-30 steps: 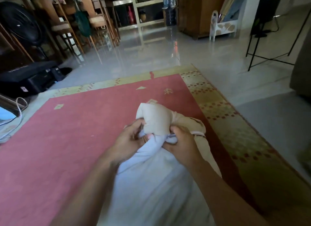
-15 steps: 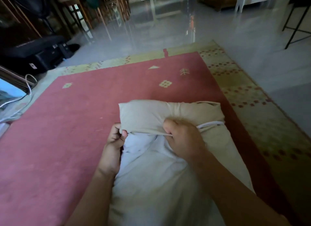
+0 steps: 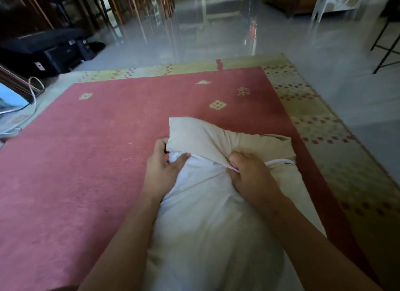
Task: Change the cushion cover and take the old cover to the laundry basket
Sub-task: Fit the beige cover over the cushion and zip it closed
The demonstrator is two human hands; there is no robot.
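Observation:
A white cushion [image 3: 207, 221] lies on the pink rug [image 3: 91, 160], stretching from me toward the far end. A beige cover [image 3: 203, 139] sits bunched over the cushion's far end, with a white zip edge showing at its right. My left hand [image 3: 161, 173] grips the cover's open edge at the left, thumb on the white cushion. My right hand [image 3: 251, 176] pinches the cover's edge near the middle. No laundry basket is in view.
The rug has a yellow-green border [image 3: 324, 126] to the right and far side. Beyond it is glossy grey floor [image 3: 216, 37]. A black case [image 3: 43, 50] and cables [image 3: 32, 89] lie at the left; chair legs stand behind; a black metal stand [image 3: 385, 43] is at the right.
The view has tilted down and closer. The beige cover's far end has shifted from a flat spread to a bunched lump, and my left hand now grips its left corner with the thumb out.

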